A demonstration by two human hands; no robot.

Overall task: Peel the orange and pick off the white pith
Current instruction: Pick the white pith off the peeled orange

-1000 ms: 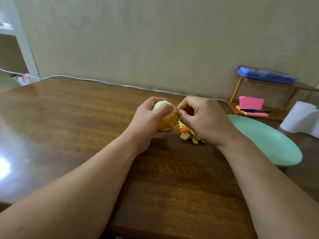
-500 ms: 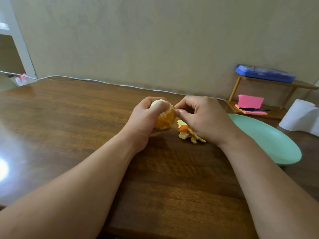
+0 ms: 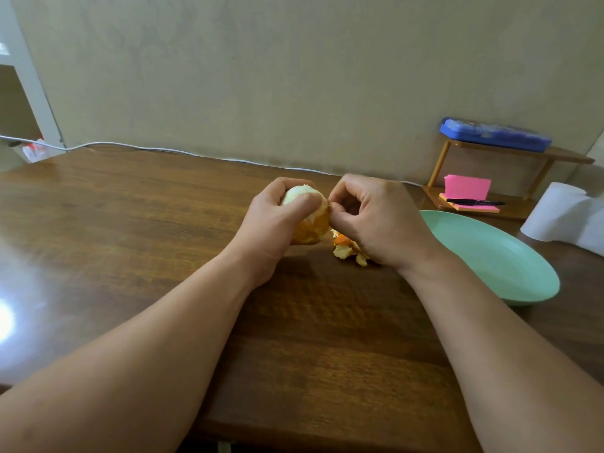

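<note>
- While the left hand (image 3: 271, 220) gripped the orange (image 3: 310, 223), its fingers were curled over the top and its thumb lay across the near face.
- The orange was near the middle of the worktop (image 3: 130, 240), low over the wood; whether it touched the surface could not be told.
- The top of the fruit was pale with pith, and the lower part showed bare orange flesh.
- The right hand (image 3: 379, 223) was curled, with its thumb and forefinger tips pressed together at the orange's right side, pinching at its surface; what lay between the tips was too small to make out.
- The two hands touched at that spot, and both forearms reached in from the near edge.
- Peel scraps (image 3: 346, 250) lay in a small heap on the worktop just under the right hand, partly hidden by its heel.
- A green plate (image 3: 510, 266) sat to the right of the right wrist, close to it.
- Beyond the plate a small wooden rack (image 3: 555, 156) stood against the wall, with a blue case (image 3: 493, 132) on its top shelf.
- Pink notes (image 3: 467, 186) and a black pen (image 3: 474, 202) lay on its lower shelf.
- A white paper roll (image 3: 562, 217) stood beside the rack at the right edge.
- A white cable (image 3: 163, 148) ran along the worktop's far edge at the foot of the wall.
</note>
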